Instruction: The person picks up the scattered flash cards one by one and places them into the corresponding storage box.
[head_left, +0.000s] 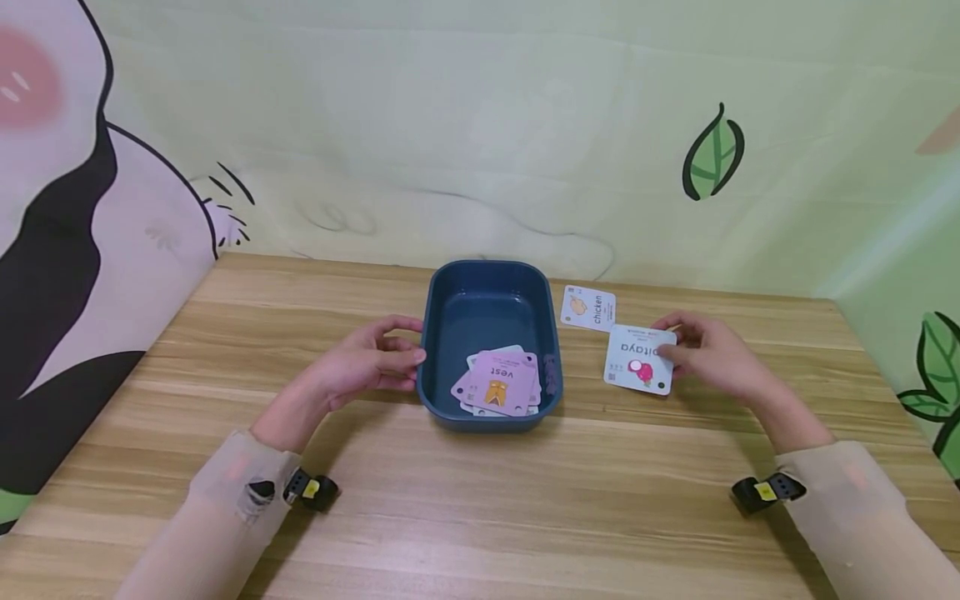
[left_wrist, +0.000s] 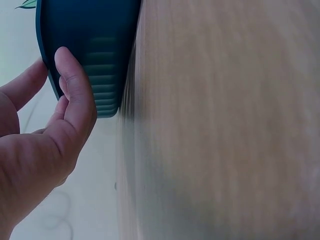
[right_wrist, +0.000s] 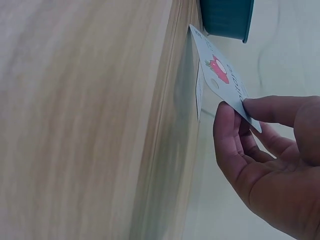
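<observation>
A dark blue plastic bin (head_left: pixel 492 279) stands on the table with several cards in its near end, a pink "vest" card (head_left: pixel 500 383) on top. My left hand (head_left: pixel 367 358) rests against the bin's left side, fingertips at the rim and wall; the left wrist view shows its fingers (left_wrist: pixel 75 95) loosely bent beside the bin's ribbed wall (left_wrist: pixel 102 65). To the right of the bin, my right hand (head_left: pixel 708 350) pinches a pale blue "pitaya" card (head_left: pixel 633 360) between thumb and fingers. That card (right_wrist: pixel 220 75) tilts above the table in the right wrist view.
A "chicken" card (head_left: pixel 588 307) lies on the table just right of the bin, behind the pitaya card. The wooden table (head_left: pixel 510 517) ends at a printed cloth backdrop (head_left: pixel 420 142) behind the bin.
</observation>
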